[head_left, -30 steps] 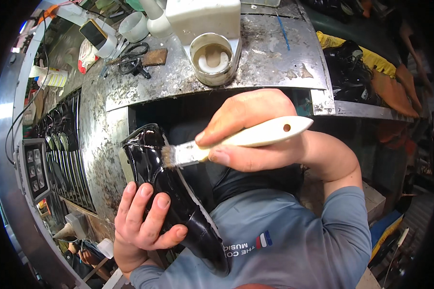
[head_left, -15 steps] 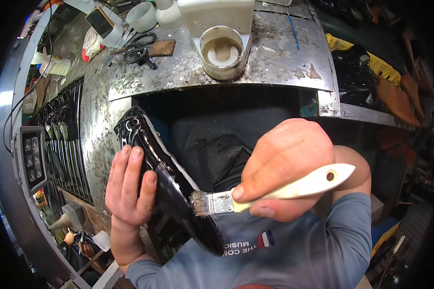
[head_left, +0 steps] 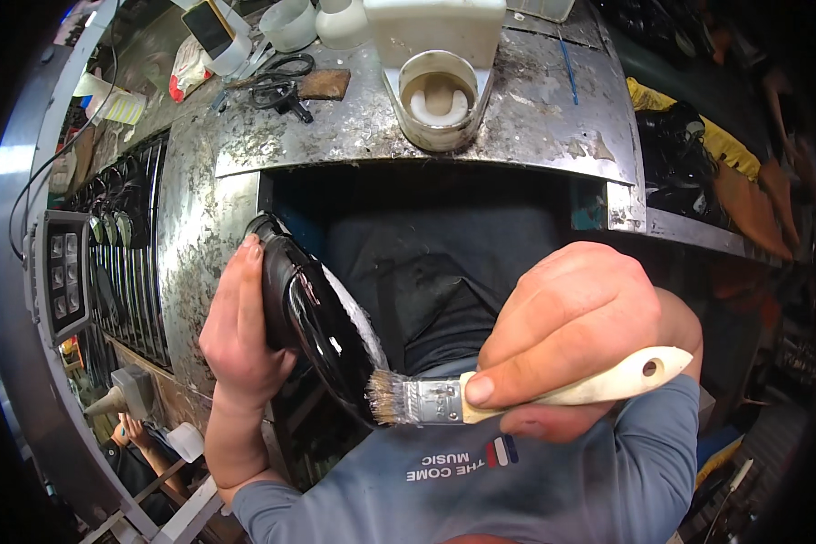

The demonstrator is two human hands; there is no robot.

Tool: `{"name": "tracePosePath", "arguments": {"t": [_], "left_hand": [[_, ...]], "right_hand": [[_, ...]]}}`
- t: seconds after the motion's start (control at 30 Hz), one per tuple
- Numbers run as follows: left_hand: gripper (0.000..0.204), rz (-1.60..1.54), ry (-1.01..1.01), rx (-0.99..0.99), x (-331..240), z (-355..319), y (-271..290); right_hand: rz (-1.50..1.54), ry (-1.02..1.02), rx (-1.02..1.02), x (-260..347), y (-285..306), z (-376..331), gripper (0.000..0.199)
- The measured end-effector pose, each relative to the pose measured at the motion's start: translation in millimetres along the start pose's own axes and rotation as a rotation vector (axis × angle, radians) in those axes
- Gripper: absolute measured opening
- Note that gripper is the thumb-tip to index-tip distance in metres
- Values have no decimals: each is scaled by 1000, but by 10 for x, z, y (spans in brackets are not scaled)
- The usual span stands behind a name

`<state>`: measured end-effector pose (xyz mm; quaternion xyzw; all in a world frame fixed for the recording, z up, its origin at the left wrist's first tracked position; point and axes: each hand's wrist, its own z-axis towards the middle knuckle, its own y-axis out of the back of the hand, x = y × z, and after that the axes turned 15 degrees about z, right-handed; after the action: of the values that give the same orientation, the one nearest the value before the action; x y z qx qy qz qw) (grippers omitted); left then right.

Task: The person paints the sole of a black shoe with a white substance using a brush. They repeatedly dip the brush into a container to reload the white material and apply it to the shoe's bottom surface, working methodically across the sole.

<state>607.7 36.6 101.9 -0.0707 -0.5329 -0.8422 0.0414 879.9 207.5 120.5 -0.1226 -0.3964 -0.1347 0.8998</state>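
My left hand (head_left: 243,335) grips a glossy black shoe (head_left: 322,331), tilted over my lap with its far end near the bench edge. Its fingers wrap the shoe's left side, and the thumb is mostly hidden behind it. A whitish strip runs along the right edge of the shoe's underside. In my right hand (head_left: 576,331) is a flat paintbrush (head_left: 435,399) with a pale wooden handle and a metal ferrule, pinched between thumb and fingers. The bristles touch the shoe's right edge near its close end.
On the worn metal bench (head_left: 335,136) ahead stands a round container (head_left: 438,104) of cloudy liquid with a white curved piece in it. Scissors (head_left: 281,82), a brown block (head_left: 325,84) and a blue stick (head_left: 568,71) lie around it. A lamp (head_left: 63,272) stands left; another person's hand (head_left: 134,433) shows lower left.
The shoe has rolled in my left hand, baring more of the whitish strip, and those fingers now sit farther along its side. The brush has shifted slightly right and closer to me.
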Motion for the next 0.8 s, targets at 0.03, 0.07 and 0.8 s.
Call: {"name": "tracePosePath", "arguments": {"t": [0.03,0.07,0.8], "left_hand": [[67,-43,30,8,-13,0,-3],[70,-87,60,16,-32,-6,-8],[68,-1118,334,672,-296,76,312]], "right_hand": [[0,-1,0,20,2,15,21],[1,-4,-2,39,0,27,21],[-209,88,58,24,105,444,22]]}}
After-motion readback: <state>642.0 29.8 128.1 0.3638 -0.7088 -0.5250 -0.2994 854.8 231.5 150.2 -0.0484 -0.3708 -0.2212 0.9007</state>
